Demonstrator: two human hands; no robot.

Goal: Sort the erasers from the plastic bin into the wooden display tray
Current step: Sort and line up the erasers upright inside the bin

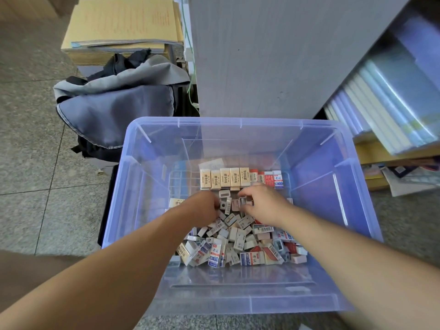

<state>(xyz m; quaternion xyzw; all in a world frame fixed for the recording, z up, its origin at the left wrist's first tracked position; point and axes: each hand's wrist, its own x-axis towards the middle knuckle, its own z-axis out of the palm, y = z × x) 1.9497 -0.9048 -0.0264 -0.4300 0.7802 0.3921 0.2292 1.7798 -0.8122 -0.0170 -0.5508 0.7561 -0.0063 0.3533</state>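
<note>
Both bare forearms reach forward and converge, the hands close together but apart; the left hand (202, 207) is curled, knuckles up, fingers bent under (their tips hidden), while the right hand (260, 202) arches palm-down with fingers (245, 192) curled downward

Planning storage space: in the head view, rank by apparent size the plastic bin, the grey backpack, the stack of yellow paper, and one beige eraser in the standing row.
1. plastic bin
2. grey backpack
3. stack of yellow paper, farther off, so unsure against the backpack
4. beige eraser
</note>
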